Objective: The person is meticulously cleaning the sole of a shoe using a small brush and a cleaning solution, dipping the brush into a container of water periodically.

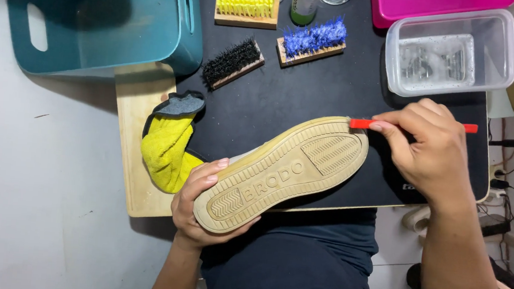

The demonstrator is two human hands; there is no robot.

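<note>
Tan rubber sole of shoe (282, 172), turned upward, lying diagonally over black surface (334, 89) near front edge. Left hand (200, 204) wrapped around one end of shoe, fingers curled over sole rim, steadying it. Right hand (431, 149) pressed together in a pinch on thin red tool (362, 123), its tip touching sole rim at the far end; working head too small to tell. Step in hand, by judgement: cleaning or scraping along sole edge, at an early stretch of the rim. Next move, by judgement: firm left grip, light steady pressure, slow turn of shoe to bring fresh rim under tip. Yellow cloth (168, 150) just beside left hand. Yellow-bristled brush (246, 6), black-bristled brush (233, 63), blue-bristled brush (311, 40) at rear. Clear plastic container (450, 53) behind right hand; teal bin (96, 18) at left.
</note>
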